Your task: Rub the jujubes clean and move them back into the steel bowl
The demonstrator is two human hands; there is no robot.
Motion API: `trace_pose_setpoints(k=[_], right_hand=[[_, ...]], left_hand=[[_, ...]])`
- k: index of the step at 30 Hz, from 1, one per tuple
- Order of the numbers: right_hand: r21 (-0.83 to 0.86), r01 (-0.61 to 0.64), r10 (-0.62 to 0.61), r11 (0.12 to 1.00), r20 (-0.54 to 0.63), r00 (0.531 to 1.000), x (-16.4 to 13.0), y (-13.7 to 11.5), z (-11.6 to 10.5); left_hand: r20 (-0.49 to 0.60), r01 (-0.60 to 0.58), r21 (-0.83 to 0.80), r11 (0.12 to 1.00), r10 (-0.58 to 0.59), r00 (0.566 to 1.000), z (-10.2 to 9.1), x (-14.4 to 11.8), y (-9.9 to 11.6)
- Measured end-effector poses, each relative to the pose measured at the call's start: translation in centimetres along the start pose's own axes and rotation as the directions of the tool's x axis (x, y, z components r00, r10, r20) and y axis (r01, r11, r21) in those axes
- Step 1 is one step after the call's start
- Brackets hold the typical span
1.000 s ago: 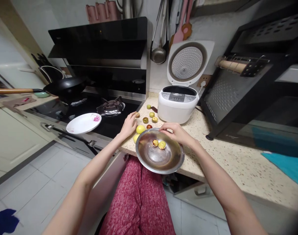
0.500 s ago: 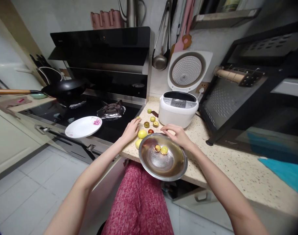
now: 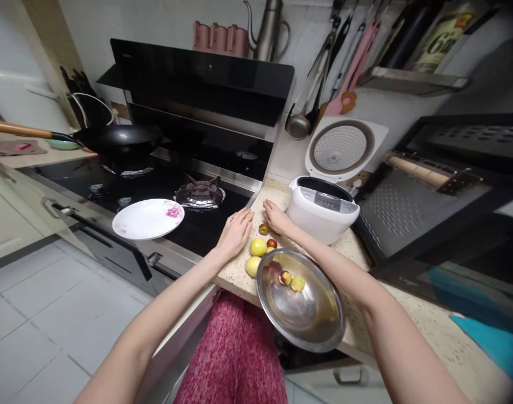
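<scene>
A steel bowl (image 3: 307,320) sits at the counter's front edge with two small fruits (image 3: 292,280) inside. Just beyond its rim lie two yellow-green fruits (image 3: 256,255), a small red one (image 3: 272,243) and a brownish-green one (image 3: 264,229). My left hand (image 3: 235,231) rests palm down on the speckled counter (image 3: 408,314) left of these fruits, with a small fruit showing at its fingertips. Over the small fruits near the rice cooker, my right hand (image 3: 276,217) curls its fingers down; what it holds is hidden.
An open white rice cooker (image 3: 324,205) stands behind the fruits. A black gas hob (image 3: 155,179) with a wok (image 3: 117,140) lies to the left, a white flowered plate (image 3: 149,217) on its front. A black rack (image 3: 433,191) stands at right, utensils hanging on the wall.
My right hand has left the bowl's rim and reached forward to the small fruits by the rice cooker. My left hand stays on the counter. The view has shifted, so everything sits further right.
</scene>
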State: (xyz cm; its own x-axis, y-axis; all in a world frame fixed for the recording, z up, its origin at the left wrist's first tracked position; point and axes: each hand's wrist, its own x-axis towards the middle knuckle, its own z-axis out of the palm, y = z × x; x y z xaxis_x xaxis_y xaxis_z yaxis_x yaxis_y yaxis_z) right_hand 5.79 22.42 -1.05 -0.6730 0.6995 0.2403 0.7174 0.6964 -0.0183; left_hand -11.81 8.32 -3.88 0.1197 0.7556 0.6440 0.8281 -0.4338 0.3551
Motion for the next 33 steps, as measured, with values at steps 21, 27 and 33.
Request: trace_pose_setpoints(k=[21, 27, 33], right_hand=[[-0.276, -0.28, 0.317, 0.92, 0.098, 0.943, 4.2, -0.7, 0.9], [-0.324, -0.264, 0.314, 0.908, 0.115, 0.942, 4.4, 0.0, 0.1], [-0.336, -0.194, 0.253, 0.922, 0.141, 0.957, 4.8, 0.2, -0.1]], left_hand=[[-0.098, 0.086, -0.093, 0.992, -0.095, 0.991, 0.3, -0.2, -0.2], [-0.087, 0.092, -0.099, 0.991, -0.1, 0.991, 0.8, -0.3, -0.4], [-0.038, 0.112, -0.078, 0.991, -0.115, 0.993, 1.0, -0.3, -0.4]])
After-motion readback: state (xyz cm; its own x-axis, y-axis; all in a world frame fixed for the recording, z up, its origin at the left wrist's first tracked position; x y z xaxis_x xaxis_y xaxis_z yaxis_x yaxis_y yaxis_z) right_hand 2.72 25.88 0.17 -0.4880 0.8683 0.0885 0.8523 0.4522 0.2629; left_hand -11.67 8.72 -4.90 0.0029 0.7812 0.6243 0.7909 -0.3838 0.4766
